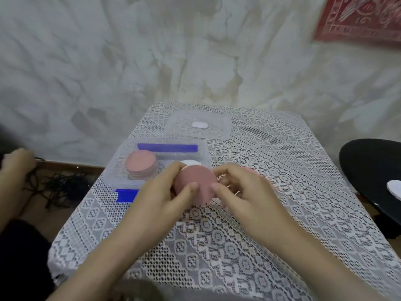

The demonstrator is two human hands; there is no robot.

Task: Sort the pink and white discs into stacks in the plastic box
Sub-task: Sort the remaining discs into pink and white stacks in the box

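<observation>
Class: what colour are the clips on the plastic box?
Blue clips, seen in the head view.

We are seeing the left hand [161, 197] covering most of the white disc [192, 162] and the plastic box [118, 168] corner; the right hand [245, 192] is hiding blurred pink discs [251, 169].

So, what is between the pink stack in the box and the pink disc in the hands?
In the head view, only the left hand's fingertips and the box's clear floor lie between the pink stack and the held disc.
</observation>
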